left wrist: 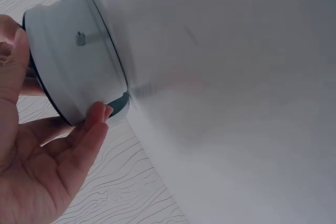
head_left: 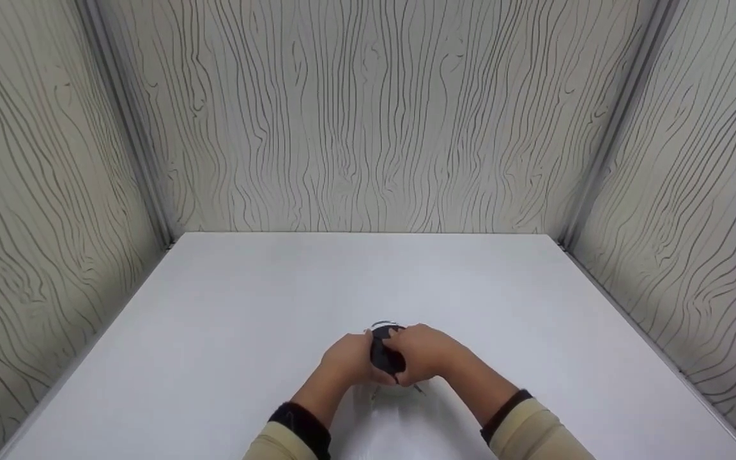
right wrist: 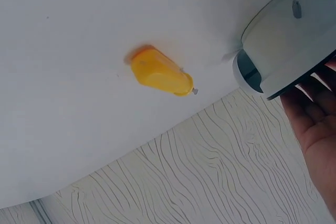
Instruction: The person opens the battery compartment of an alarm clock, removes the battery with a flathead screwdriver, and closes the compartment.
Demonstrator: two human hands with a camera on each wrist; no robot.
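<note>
A white round container [left wrist: 73,56] with a thin black rim stands on the white table. On its side wall sits a small metal stud, and a dark opening shows low down near the base. From above, its black top [head_left: 386,358] shows between the hands. My left hand [head_left: 349,358] grips it from the left, thumb and fingers at the rim and fingertips reaching down the wall. My right hand [head_left: 429,350] holds the opposite side, its fingers bent over the black top in the head view and at the rim in the right wrist view.
A small yellow object [right wrist: 161,73] with a grey tip lies on the table [right wrist: 79,103] near the container. Wood-grain patterned panels [head_left: 368,115] enclose the table at the back and both sides.
</note>
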